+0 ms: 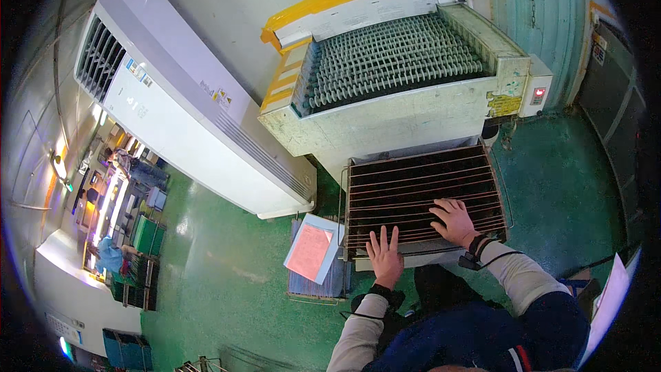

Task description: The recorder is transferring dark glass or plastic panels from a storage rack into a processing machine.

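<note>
My left hand [387, 259] lies at the near edge of a wire rack [421, 178], palm down with its fingers spread. My right hand [454, 222] is farther right over the same rack, its fingers stretched out and somewhat apart. Both hands seem to rest on or just above the thin copper-coloured rods; contact cannot be made out exactly. Nothing shows in either hand. Between the rods the rack's inside looks dark. Dark bands circle both wrists.
Beyond the rack stands a machine with rows of rollers [399, 55] and a small control box [539, 89]. A tall white air conditioner [200, 110] is on the left. Beside the rack, a pink sheet [309, 251] tops a stack. Two people [110, 255] are at the far left.
</note>
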`<state>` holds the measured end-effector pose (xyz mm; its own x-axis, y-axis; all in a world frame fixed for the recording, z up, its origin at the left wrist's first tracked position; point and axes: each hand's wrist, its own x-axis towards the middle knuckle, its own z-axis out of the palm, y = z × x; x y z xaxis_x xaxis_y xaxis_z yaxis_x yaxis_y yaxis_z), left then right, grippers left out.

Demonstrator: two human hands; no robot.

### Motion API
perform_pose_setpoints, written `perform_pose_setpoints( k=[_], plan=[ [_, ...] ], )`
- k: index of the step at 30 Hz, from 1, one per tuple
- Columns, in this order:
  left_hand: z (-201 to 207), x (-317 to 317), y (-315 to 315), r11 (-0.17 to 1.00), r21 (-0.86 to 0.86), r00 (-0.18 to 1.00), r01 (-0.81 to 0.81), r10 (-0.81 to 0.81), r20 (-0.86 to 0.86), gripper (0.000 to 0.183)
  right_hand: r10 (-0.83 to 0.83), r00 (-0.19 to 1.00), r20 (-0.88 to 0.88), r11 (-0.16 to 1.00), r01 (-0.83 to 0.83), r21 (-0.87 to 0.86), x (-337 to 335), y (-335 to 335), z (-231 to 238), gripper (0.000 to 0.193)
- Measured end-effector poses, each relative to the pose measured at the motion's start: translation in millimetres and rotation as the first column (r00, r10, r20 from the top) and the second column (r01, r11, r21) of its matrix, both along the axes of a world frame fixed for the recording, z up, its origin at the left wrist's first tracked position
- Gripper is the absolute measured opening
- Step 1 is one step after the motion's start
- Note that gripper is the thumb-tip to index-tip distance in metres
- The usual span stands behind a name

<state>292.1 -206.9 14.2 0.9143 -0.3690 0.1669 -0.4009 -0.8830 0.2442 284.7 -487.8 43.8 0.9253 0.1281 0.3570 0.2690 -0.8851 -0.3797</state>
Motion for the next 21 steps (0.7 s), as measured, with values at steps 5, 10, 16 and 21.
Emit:
perform_pose_setpoints(
  k=[5, 10, 16, 21],
  plan=[
    [1.5, 0.1, -0.4, 1.000, 0.006, 1.000, 0.002, -0.002, -0.017, 0.109, -0.003, 1.000, 0.002, 1.000, 0.003, 0.004, 0.7, -0.3, -0.8, 0.048],
    [3.1, 0.0, -0.1, 1.000, 0.024, 1.000, -0.006, 0.006, -0.028, 0.107, -0.002, 1.000, 0.020, 1.000, 0.002, 0.004, 1.6, 0.5, -2.7, 0.048],
    [9.7, -1.5, -2.5, 1.000, -0.008, 0.999, -0.001, 0.001, -0.040, 0.101, -0.009, 1.000, 0.014, 1.000, 0.009, 0.003, -0.4, -0.2, -1.7, 0.048],
    [3.7, -0.2, -0.3, 1.000, 0.029, 1.000, -0.008, 0.009, -0.027, 0.108, -0.007, 1.000, 0.023, 1.000, 0.007, -0.004, 0.0, 1.7, 0.2, 0.048]
  ],
)
